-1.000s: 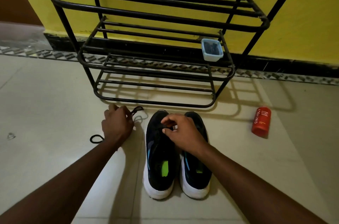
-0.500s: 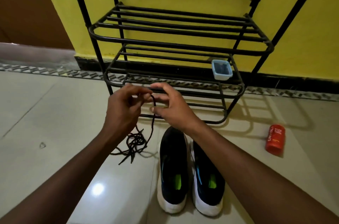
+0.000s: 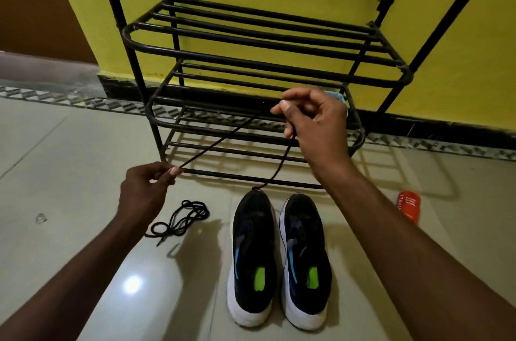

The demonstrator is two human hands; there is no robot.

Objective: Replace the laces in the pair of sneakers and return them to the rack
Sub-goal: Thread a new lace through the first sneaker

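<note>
Right hand (image 3: pixel 315 123) pinching lace (image 3: pixel 212 146), orange bottle (image 3: pixel 409 205) aside

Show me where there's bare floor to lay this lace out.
Bare floor lies left of the coiled lace, out to the small scrap, and right of the right sneaker, short of the orange bottle. Tight: between coiled lace and left sneaker.
</note>
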